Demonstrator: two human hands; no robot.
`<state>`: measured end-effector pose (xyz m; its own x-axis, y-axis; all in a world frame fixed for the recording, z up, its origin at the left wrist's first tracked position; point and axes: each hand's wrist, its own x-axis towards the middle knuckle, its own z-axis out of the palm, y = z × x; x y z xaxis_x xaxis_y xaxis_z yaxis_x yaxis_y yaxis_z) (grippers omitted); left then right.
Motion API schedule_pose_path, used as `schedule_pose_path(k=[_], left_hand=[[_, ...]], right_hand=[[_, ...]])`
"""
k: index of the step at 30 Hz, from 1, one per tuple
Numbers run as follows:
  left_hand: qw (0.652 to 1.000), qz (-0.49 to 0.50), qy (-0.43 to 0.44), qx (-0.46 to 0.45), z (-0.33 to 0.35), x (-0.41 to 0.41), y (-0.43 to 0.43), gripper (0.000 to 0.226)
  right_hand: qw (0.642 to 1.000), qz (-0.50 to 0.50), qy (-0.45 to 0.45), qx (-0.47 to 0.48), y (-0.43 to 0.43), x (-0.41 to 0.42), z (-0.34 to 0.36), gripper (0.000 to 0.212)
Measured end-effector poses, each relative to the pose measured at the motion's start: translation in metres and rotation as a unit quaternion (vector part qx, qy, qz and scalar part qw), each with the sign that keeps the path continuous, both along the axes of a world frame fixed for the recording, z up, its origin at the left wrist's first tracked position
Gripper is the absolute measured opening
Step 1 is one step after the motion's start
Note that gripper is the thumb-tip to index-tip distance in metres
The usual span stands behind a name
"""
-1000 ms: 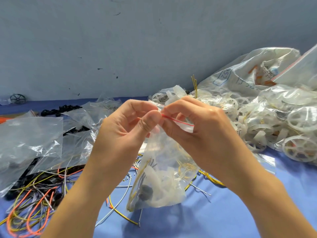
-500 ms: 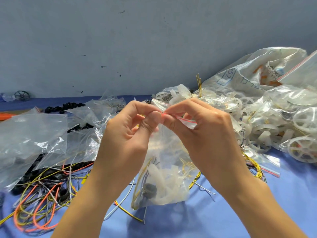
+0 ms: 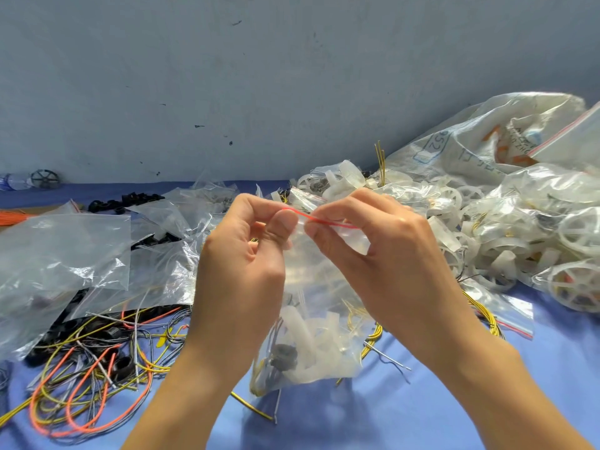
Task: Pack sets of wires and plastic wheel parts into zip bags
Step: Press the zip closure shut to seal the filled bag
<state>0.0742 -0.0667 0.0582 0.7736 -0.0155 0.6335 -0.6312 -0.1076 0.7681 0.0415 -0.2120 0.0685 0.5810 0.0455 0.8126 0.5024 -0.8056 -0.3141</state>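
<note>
Zip bag (image 3: 311,287) hung at centre of frame, clear, its lower end resting on the blue cloth (image 3: 422,414); red zip line (image 3: 324,221) ran along its top edge between the two hands. Inside, low in the bag: white plastic wheel parts (image 3: 315,332), one dark round part (image 3: 284,357), thin yellow wires (image 3: 354,316).

Left hand (image 3: 240,264), centre-left: thumb and curled forefinger pinched the left end of the zip line; remaining fingers folded into the palm. Right hand (image 3: 383,254), centre-right: thumb and forefinger pinched the same line just beside the left thumb; other fingers curled behind the bag's top. Whether the seal was fully pressed closed could not be told.

Lower left: loose wires (image 3: 91,378), orange, yellow, grey and black, tangled on the cloth; above them, empty clear bags (image 3: 58,254) overlapping; black parts (image 3: 123,201) behind those; a dark spoked wheel (image 3: 45,179) at the far left by the grey wall (image 3: 259,76). Right side: heap of filled bags (image 3: 519,228) showing white wheels; a large printed sack (image 3: 480,138) in the upper right behind the heap. Lower right: a flat bag with red stripe (image 3: 509,319) lying over a coil of yellow wire (image 3: 483,316).
</note>
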Motion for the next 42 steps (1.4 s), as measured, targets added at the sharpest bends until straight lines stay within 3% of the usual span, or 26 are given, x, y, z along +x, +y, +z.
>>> schedule_pose_path(k=[15,24,31,36,39,42], left_hand=[[0.99,0.113,-0.064,-0.058,0.008,0.024,0.04,0.019],[0.988,0.118,-0.053,-0.089,0.008,0.03,0.048,0.027],[0.988,0.122,-0.041,-0.082,0.007,0.029,0.051,0.032],[0.99,0.109,-0.022,-0.09,0.008,0.026,0.052,0.029],[0.993,0.086,-0.003,-0.087,0.011,0.018,0.05,0.015],[0.996,0.083,-0.032,-0.007,0.02,0.007,0.047,0.008]], right_hand=[[0.996,-0.081,-0.027,-0.024,-0.028,-0.005,0.009,0.019],[0.993,-0.105,-0.042,0.017,-0.032,-0.008,0.01,0.027],[0.995,-0.094,-0.024,0.014,-0.034,-0.005,0.007,0.015],[0.992,-0.08,-0.012,0.101,-0.032,-0.009,0.01,0.021],[0.982,-0.024,0.011,0.19,-0.028,-0.008,0.012,0.018],[0.968,0.026,0.035,0.246,-0.023,-0.008,0.013,0.016]])
